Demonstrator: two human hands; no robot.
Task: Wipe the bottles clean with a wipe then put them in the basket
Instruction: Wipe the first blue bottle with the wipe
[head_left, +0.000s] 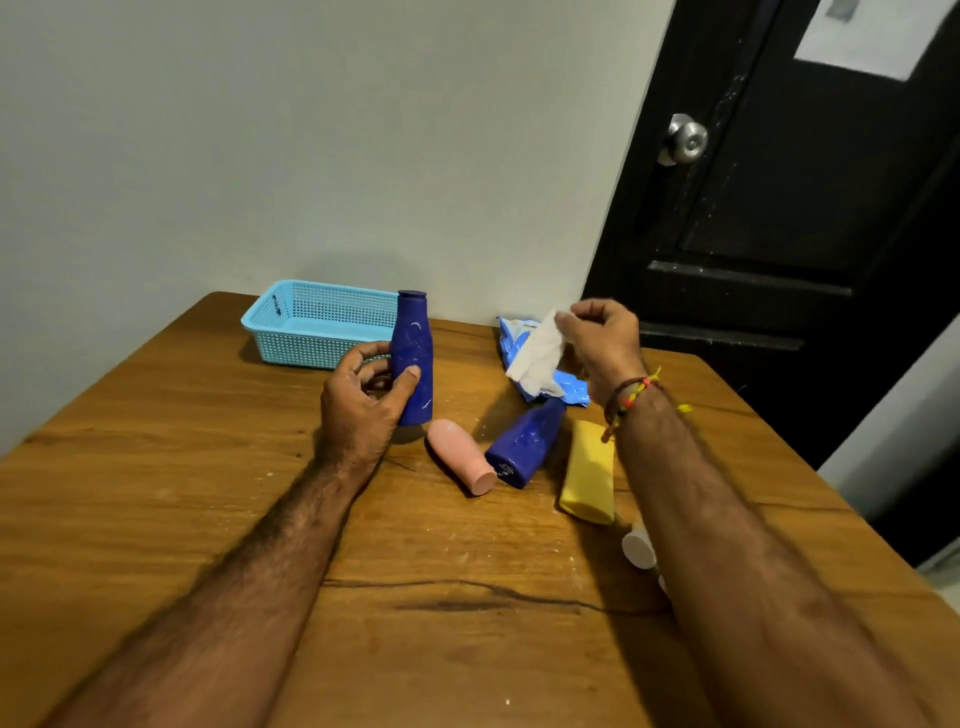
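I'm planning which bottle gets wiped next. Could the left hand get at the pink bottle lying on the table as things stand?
Probably not yet: the left hand grips the upright dark blue plastic bottle. The pink plastic bottle lies close beside it with nothing over it, so the path looks free once that hand is emptied.

The basket (317, 325) sits at the tabletop's (182, 519) far edge, near its far left corner. Right of it, also along the far edge, lies the wipes packet (569, 387). Nearer the middle, three bottles (524, 447) lie side by side in front of the packet.
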